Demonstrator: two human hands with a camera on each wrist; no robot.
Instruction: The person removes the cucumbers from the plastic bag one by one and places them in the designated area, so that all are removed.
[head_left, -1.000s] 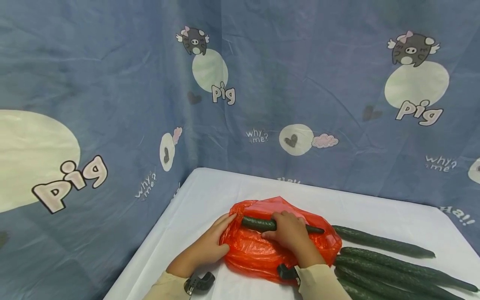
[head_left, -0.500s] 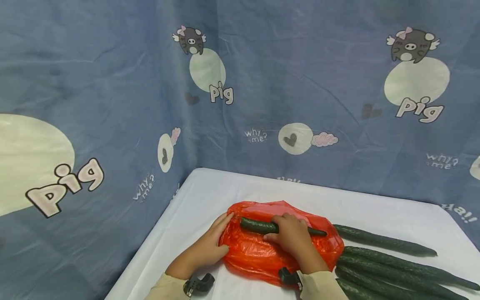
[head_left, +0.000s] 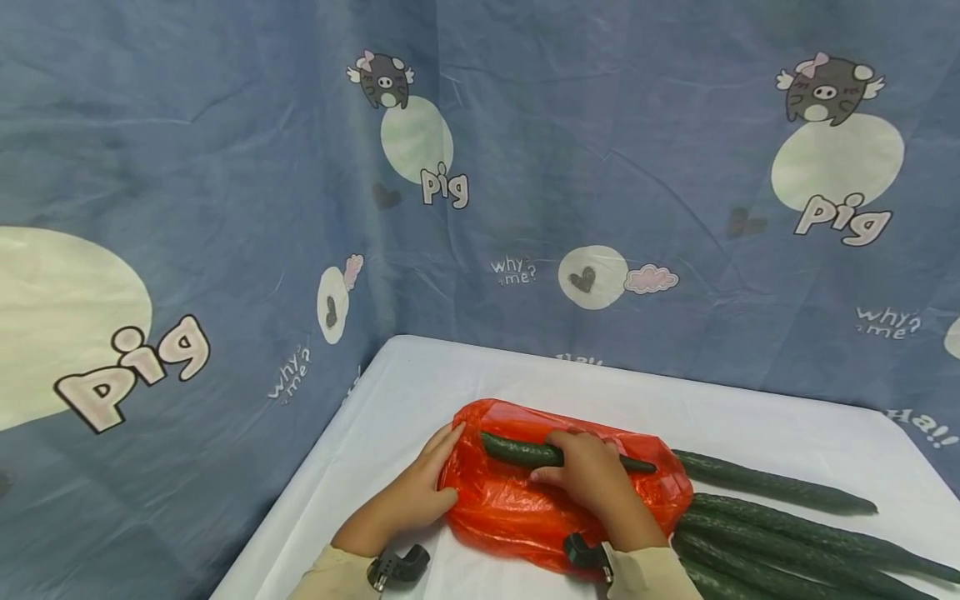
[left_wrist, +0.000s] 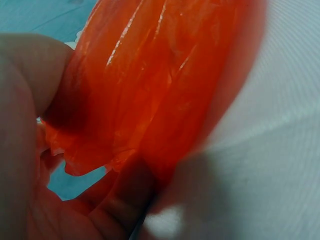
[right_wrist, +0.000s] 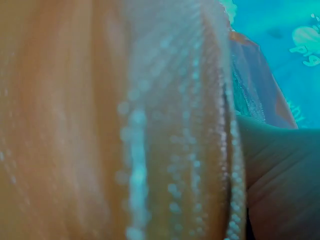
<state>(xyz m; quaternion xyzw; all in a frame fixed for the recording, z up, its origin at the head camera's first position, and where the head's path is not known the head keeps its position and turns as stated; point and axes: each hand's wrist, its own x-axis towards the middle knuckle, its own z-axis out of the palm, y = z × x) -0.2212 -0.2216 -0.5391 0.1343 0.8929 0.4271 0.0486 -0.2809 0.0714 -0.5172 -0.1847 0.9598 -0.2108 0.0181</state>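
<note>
A red plastic bag (head_left: 517,500) lies spread on the white-covered table, its rim standing up around a cucumber (head_left: 517,451). My right hand (head_left: 588,471) grips that cucumber near its middle, with the fingers over it and the thumb on the near side. At the bag's left end, my left hand (head_left: 416,496) holds the bag's edge. In the left wrist view the bag (left_wrist: 150,75) passes between thumb and fingers. Blurred bag film (right_wrist: 165,125) fills much of the right wrist view, and the right hand (right_wrist: 280,175) shows only in part there.
Several cucumbers (head_left: 795,533) lie side by side right of the bag, and a single cucumber (head_left: 776,482) lies behind them. A blue printed curtain (head_left: 487,167) rises behind and left of the white table (head_left: 420,375).
My right hand and the gripped cucumber have shifted slightly right. The bag's far rim has sunk lower and its right end reaches a little further right. My left hand has stayed put.
</note>
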